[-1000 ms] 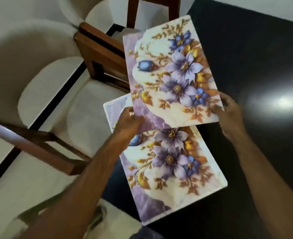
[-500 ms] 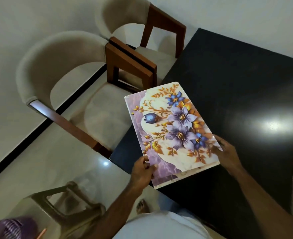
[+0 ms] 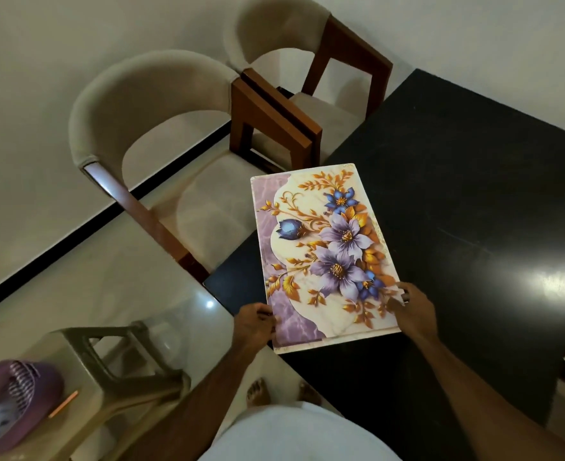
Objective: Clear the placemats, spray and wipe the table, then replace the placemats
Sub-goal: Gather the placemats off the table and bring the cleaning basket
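Note:
A floral placemat (image 3: 324, 257) with purple flowers and gold leaves is held over the near-left corner of the black table (image 3: 474, 201). It looks like a stack, with a second edge showing along its bottom. My left hand (image 3: 256, 322) grips its near-left corner. My right hand (image 3: 414, 309) holds the near-right edge, thumb on top. The mat's far-left part juts past the table edge, toward a chair.
Two beige upholstered chairs with brown wooden frames (image 3: 161, 154) (image 3: 324, 71) stand left of the table. A plastic stool (image 3: 114, 371) carrying a purple basket (image 3: 11, 397) is at the lower left. My bare feet (image 3: 257, 392) are on the glossy floor.
A second ago two mats were visible, one held above the other on the table. Now they are together as one stack in both hands, and the view has pulled back and up.

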